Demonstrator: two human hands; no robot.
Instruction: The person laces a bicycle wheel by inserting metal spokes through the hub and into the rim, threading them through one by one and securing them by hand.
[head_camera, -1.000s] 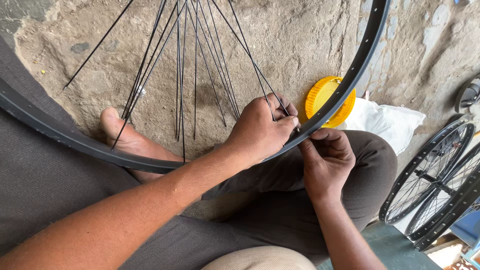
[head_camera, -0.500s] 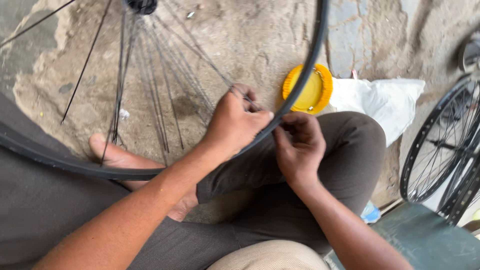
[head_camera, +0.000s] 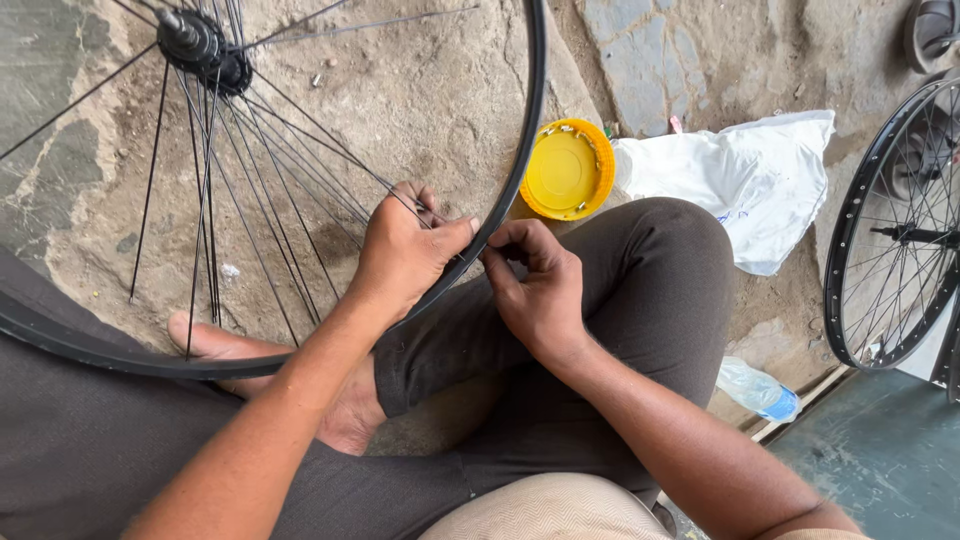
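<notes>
Fingers (head_camera: 432, 232) of the left hand (head_camera: 405, 255) are clamped on the black wheel rim (head_camera: 527, 150) across the lap; a spoke (head_camera: 330, 150) is pinched. Right hand (head_camera: 540, 290) fingers are closed at the rim. A yellow lid (head_camera: 562, 170) is seen at one o'clock.

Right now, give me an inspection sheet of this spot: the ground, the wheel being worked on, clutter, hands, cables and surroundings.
Surface: rough ground of concrete and stone, dusty and cracked.
Job's things: black rim resting across the seated person's lap; thin spokes run from the hub toward the rim, several hanging loose.
Clutter: yellow lid holding small metal pieces, white plastic bag, plastic bottle lying on its side.
Hands: left hand grips the rim where spokes meet it; right hand pinches at the rim's outer edge beside it.
Cables: nothing seen.
Surroundings: second spoked wheel standing at the right; bare foot under the rim.
</notes>
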